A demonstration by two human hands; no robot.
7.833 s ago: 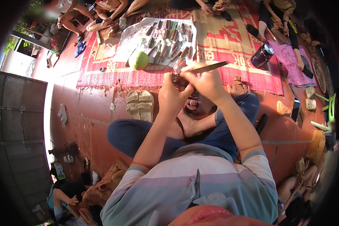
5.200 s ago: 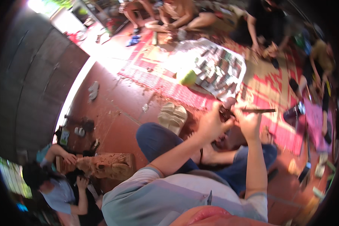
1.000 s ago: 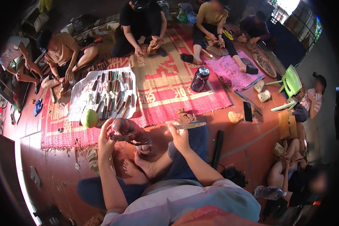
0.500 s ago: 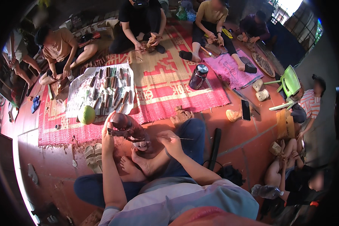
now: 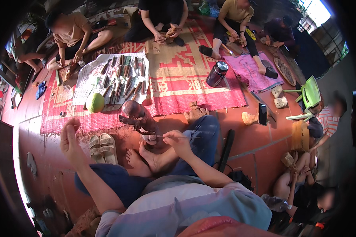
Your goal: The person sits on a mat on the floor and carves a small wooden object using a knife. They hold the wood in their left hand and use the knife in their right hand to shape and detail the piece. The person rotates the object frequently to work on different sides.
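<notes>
My left hand (image 5: 70,140) is raised at the left, over the tiled floor, its fingers loosely bent with nothing visible in them. My right hand (image 5: 177,142) pinches a thin straight rod (image 5: 193,137), which sticks out to both sides. Its left end points toward the base of a dark brown carved wooden figure (image 5: 143,118). The figure has a round, smooth head and leans in front of my bare feet (image 5: 149,160). Neither hand appears to be holding it. Whether the rod's tip touches the wood I cannot tell.
Several dark-handled carving tools (image 5: 124,77) lie on paper (image 5: 85,81) atop a red-and-yellow mat (image 5: 166,96). Nearby are a green round fruit (image 5: 95,102), a dark flask (image 5: 216,75), sandals (image 5: 106,148), a phone (image 5: 262,114) and a green chair (image 5: 310,94). Other people sit around.
My left hand has let go of the wooden figure and moved away to the left. The right hand still holds the rod, slightly shifted. The view has tilted a little.
</notes>
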